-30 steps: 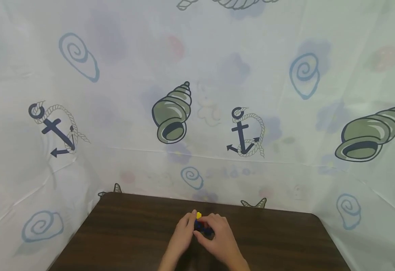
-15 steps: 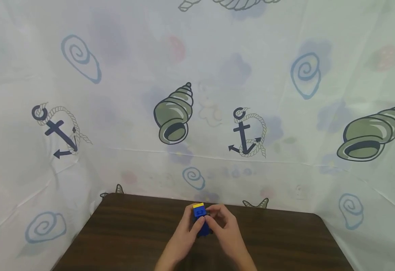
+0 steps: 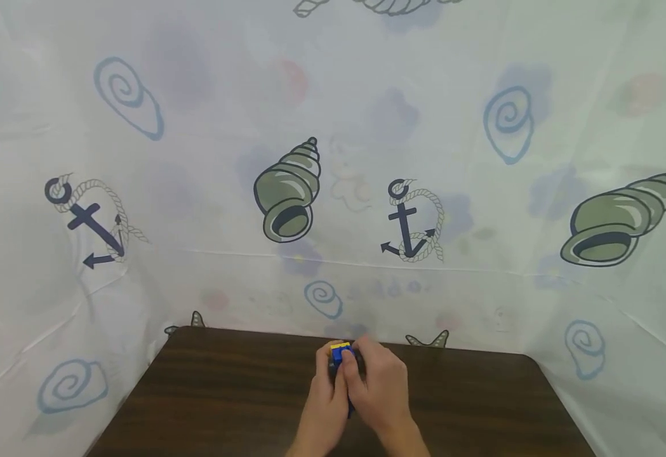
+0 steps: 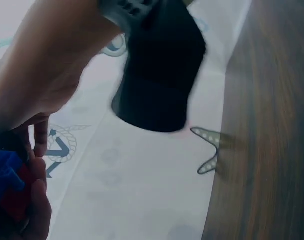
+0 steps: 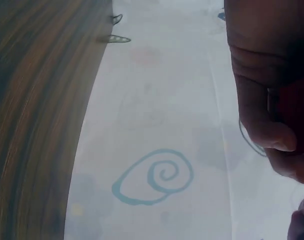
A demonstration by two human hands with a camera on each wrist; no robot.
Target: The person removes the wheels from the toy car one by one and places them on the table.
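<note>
Near the far side of the table, my left hand [image 3: 322, 403] and right hand [image 3: 384, 381] close together round a small toy build of plastic bricks [image 3: 341, 353]. Its blue end with a yellow top shows between the fingers; a blue tip pokes out lower down between the palms. My right thumb presses on the blue face, while the left fingers grip its left side. In the left wrist view, blue and red parts of the toy build [image 4: 6, 175] show against the fingers. The right wrist view has curled fingers on its red part [image 5: 290, 112]. Most of it is hidden.
A dark wood-grain table [image 3: 224, 393] with rounded far corners lies under the hands. Behind and at both sides hangs a white sheet [image 3: 355, 114] printed with shells, anchors and starfish. A black wrist device [image 4: 157, 75] is worn on the left wrist.
The toy build has been turned, its blue end with the yellow top now facing up. The right hand has closed in from the right, its thumb now over the blue face; the left has shifted right.
</note>
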